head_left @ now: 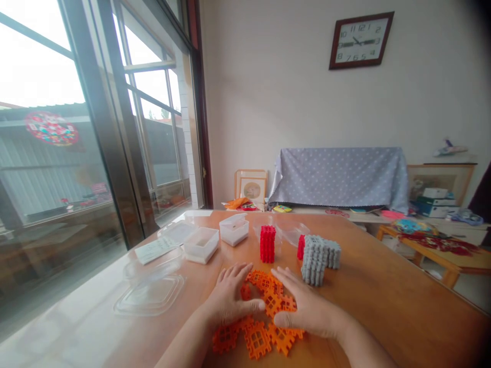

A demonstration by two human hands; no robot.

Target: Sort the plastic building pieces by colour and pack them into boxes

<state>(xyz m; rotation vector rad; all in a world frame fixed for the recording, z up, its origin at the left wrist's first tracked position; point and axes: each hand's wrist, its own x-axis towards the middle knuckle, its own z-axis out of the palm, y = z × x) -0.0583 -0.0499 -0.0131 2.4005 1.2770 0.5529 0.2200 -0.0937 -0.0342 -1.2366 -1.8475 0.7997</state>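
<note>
Loose orange interlocking plastic tiles (258,339), square with notched edges and window-like openings, lie in an overlapping pile at the table's near middle. My left hand (230,299) rests over the pile's left side, fingers spread and thumb pointing inward. On the right side, my right hand (303,306) is likewise spread over the tiles. Neither hand grips a tile; whether the palms touch them I cannot tell. Beyond the hands stands an upright stack of red tiles (267,244). Grey stacked tiles (313,260) stand to the right, with a few red pieces (301,247) beside them.
The wooden table (368,306) carries two white-clear plastic boxes (202,245) at back left. Clear lids (150,295) and a paper sheet (154,250) lie left of the hands. A glass door (126,128) borders the left; a cloth-covered object (341,176) stands by the wall.
</note>
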